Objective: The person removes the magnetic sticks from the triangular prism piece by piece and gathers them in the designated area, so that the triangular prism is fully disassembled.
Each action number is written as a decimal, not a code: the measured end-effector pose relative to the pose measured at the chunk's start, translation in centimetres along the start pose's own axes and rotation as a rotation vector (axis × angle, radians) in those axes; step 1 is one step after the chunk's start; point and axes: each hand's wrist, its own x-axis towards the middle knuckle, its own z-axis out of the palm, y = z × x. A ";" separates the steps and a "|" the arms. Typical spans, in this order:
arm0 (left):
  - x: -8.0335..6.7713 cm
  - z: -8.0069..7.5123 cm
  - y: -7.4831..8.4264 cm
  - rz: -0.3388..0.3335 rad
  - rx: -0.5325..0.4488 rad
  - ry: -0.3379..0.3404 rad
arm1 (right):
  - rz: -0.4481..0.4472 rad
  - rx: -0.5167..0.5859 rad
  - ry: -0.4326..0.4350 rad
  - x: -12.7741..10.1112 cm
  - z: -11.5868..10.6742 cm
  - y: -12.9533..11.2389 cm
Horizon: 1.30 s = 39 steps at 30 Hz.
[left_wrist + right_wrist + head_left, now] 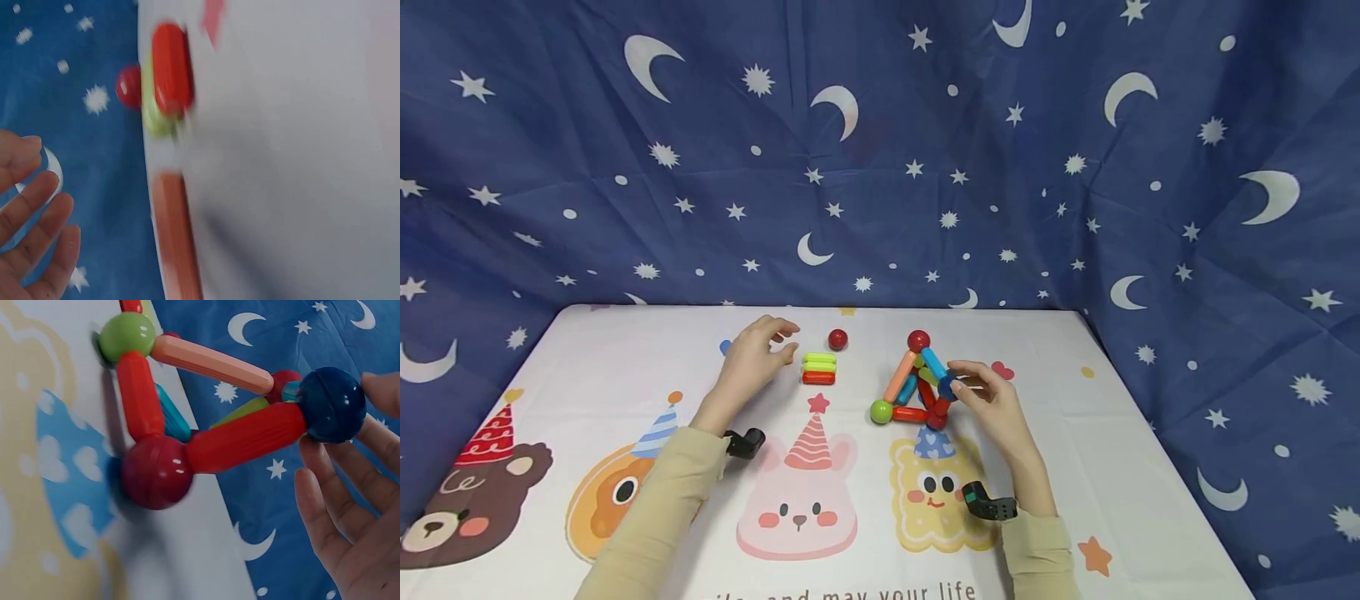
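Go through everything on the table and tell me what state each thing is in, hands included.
Rod-and-ball pyramid: assembled, standing on the table.
Dark blue ball: attached at a corner, pinched by right hand.
Loose rods: lying side by side, untouched.
Loose red ball: lying alone.
Left hand: fingers relaxed, holding nothing, beside the rods.

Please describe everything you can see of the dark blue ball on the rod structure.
The dark blue ball is round, glossy and looks like plastic. It sits at one corner of the rod structure, raised off the table, joined to the end of a red rod. The right hand pinches it with its fingertips.
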 end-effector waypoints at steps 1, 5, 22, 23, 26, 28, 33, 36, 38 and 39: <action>0.0 0.4 0.5 0.004 -0.018 0.004 | -0.012 -0.031 -0.007 0.3 -0.1 -0.1; 0.0 1.9 2.3 0.019 -0.083 0.001 | -0.048 -0.103 -0.035 1.9 -0.7 0.4; 0.4 8.9 8.6 -0.014 -0.496 -0.025 | -0.013 -0.275 -0.267 8.3 -1.0 -0.6; 0.5 9.3 8.8 -0.019 -0.516 -0.030 | 0.008 -0.272 -0.272 8.6 -0.9 -0.6; 0.5 10.3 9.5 -0.027 -0.551 -0.036 | 0.069 -0.243 -0.292 9.1 -0.2 -0.6; 0.5 10.7 9.9 -0.033 -0.559 -0.032 | 0.080 -0.231 -0.304 9.3 0.3 -0.6; 0.6 11.7 10.4 -0.052 -0.557 -0.002 | 0.065 -0.223 -0.308 9.4 1.3 -0.4; 0.7 12.2 10.6 -0.072 -0.564 0.002 | 0.067 -0.213 -0.297 9.5 1.5 -0.3; 0.7 12.4 10.7 -0.081 -0.565 0.004 | 0.070 -0.205 -0.289 9.4 1.6 -0.2; 0.7 12.4 10.7 -0.086 -0.562 0.006 | 0.074 -0.202 -0.285 9.4 1.6 -0.1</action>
